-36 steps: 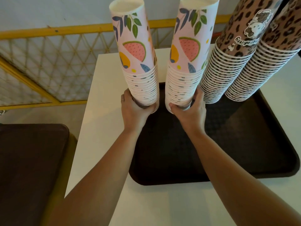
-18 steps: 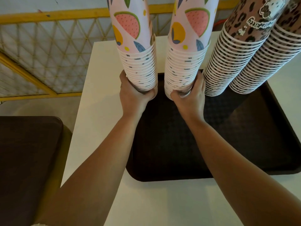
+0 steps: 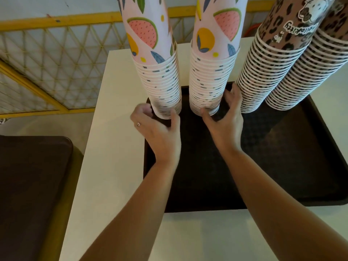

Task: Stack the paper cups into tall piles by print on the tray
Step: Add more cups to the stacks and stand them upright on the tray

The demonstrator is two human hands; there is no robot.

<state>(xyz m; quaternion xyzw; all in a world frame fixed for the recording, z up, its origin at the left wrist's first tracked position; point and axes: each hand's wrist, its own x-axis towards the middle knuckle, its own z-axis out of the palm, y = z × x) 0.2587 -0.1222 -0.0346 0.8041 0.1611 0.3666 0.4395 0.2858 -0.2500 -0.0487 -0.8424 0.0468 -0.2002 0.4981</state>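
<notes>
Four tall paper-cup piles are stood on the dark brown plastic tray [image 3: 282, 176] on the white desk [image 3: 116, 147]: two pink fruit-print piles [image 3: 162, 81] [image 3: 211, 78], two brown leopard-print piles [image 3: 263, 72] [image 3: 305, 76]. Left hand [image 3: 160, 129] fingers are loosely curled at the left fruit pile's base; right hand [image 3: 226, 119] fingers are spread at the other's base, grip unclear.

- Single head-worn wide-angle view, looking forward and steeply down from close above a white table [image 3: 116, 166].
- The dark tray [image 3: 282, 166] fills the centre-right; the cup piles' tops run past the upper edge.
- Both forearms enter from below.
</notes>
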